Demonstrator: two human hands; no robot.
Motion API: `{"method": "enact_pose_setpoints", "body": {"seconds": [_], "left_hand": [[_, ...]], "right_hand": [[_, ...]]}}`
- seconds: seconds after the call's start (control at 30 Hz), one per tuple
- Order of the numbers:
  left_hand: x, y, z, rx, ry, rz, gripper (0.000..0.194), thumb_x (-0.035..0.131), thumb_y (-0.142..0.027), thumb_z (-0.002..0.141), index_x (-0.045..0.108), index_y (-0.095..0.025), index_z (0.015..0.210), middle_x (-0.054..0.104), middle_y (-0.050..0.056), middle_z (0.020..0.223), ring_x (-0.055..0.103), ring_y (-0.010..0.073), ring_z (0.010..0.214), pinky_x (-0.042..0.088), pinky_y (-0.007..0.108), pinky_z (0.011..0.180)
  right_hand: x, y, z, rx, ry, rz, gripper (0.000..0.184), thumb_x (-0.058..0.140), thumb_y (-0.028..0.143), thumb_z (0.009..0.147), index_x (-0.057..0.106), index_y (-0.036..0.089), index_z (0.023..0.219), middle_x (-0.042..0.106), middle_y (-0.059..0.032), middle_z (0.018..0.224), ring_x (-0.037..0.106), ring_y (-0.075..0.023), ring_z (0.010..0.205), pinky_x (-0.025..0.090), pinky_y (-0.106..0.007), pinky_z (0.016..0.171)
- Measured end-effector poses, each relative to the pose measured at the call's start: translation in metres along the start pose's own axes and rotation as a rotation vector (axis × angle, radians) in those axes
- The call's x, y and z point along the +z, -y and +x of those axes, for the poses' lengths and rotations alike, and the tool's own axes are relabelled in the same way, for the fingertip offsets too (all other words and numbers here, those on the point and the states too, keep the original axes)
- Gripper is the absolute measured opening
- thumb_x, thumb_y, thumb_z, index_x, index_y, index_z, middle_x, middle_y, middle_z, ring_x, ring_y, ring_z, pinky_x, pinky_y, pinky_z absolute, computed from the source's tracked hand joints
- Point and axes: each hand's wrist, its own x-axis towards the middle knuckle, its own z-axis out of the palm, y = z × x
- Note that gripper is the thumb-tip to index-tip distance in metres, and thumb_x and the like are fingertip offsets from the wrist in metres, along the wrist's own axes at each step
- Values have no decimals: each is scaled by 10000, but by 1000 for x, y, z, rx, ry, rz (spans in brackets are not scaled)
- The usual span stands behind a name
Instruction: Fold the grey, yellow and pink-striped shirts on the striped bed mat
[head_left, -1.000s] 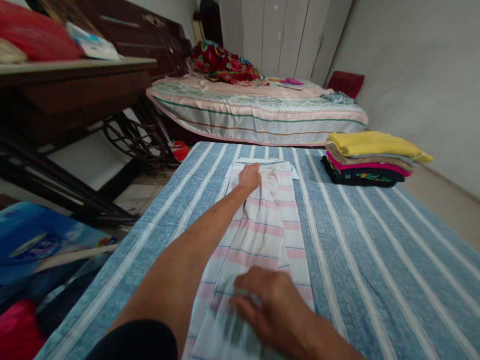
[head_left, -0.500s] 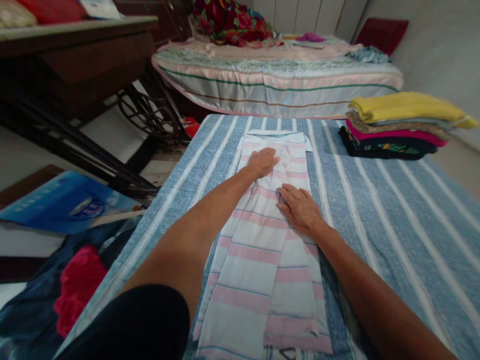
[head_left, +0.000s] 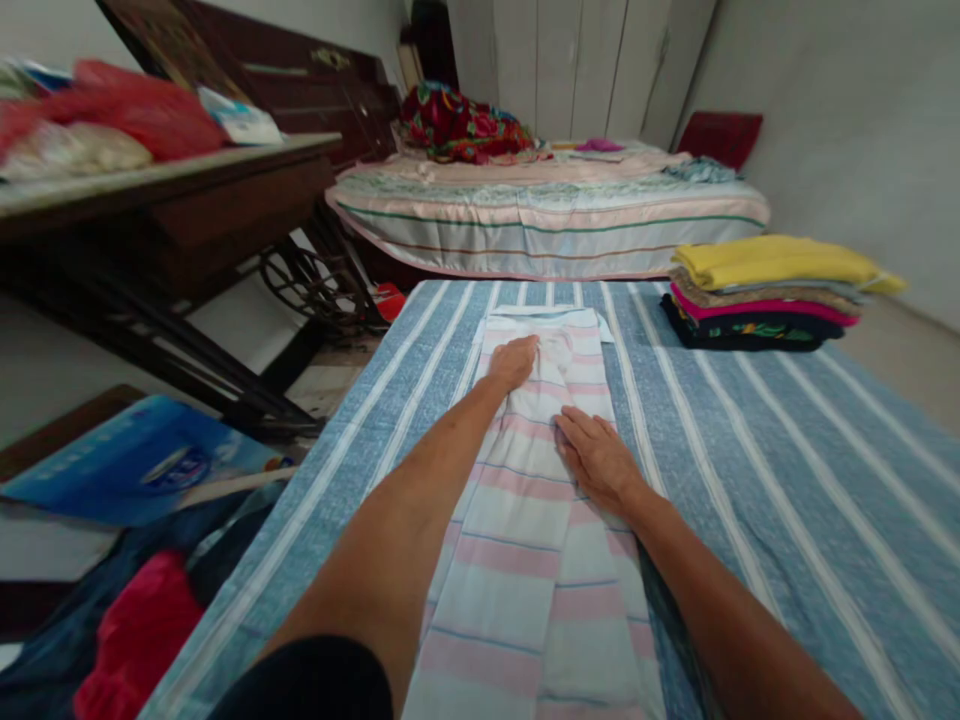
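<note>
A pink-and-white striped garment [head_left: 517, 560] lies folded into a long narrow strip down the middle of a blue striped sheet [head_left: 750, 480]. My left hand [head_left: 514, 362] rests flat near the strip's far end, fingers stretched out. My right hand [head_left: 596, 455] lies flat on the garment a little nearer to me, fingers extended and pressing on the cloth. Neither hand holds anything.
A stack of folded clothes [head_left: 765, 290], yellow on top, sits at the sheet's far right. A mattress [head_left: 547, 215] with a floral bundle lies beyond. A dark wooden table [head_left: 172, 200] with an iron stand is at left. A blue bag [head_left: 142, 460] and red cloth [head_left: 127, 640] lie near left.
My right hand moved from the near end of the garment up to its middle and flattened out. My left hand stayed near the far end. The camera tilted down, then up again.
</note>
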Motion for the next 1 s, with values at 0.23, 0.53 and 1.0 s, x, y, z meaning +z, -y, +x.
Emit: {"method": "enact_pose_setpoints", "body": {"seconds": [0.23,0.53,1.0], "left_hand": [[-4,5,7,7,-42,105,358,349,-218,909,519,-209,1224,590,66,1253,520,204,1145,388,367,978],[-12,6,12,-18,-139,123,378,366,-222,896,507,-170,1243,562,90,1277,482,201,1186,379,351,1012],[-27,0,9,56,-98,171,253,433,-264,890,585,-145,1054,608,120,1145,489,242,1145,406,383,946]], "right_hand": [[3,4,1,-11,-36,-16,419,322,262,945,446,134,1325,427,-118,1397,359,-227,1297,288,-462,1071],[-5,20,1,-36,-166,-61,408,337,244,934,486,114,1291,409,-149,1407,313,-254,1333,288,-471,1083],[2,29,0,53,34,-74,683,412,521,907,368,35,1384,285,-210,1458,222,-330,1362,230,-511,1089]]}}
